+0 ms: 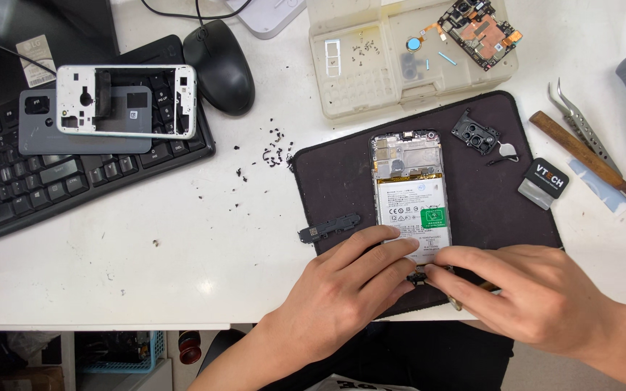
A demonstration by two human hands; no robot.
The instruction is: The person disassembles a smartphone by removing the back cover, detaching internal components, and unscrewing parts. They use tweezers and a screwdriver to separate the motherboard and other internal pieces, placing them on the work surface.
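Left hand [342, 289] and right hand [537, 293] both pinch a small dark part [419, 276] at the 6 o'clock end of the opened phone [411, 195] on the dark mat [487, 210]; excess force could tear it.

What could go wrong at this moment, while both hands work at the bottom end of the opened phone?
The left hand and right hand pinch a small part at the opened phone; it might bend or slip. The loose screws lie scattered on the table and a sleeve could sweep them away.
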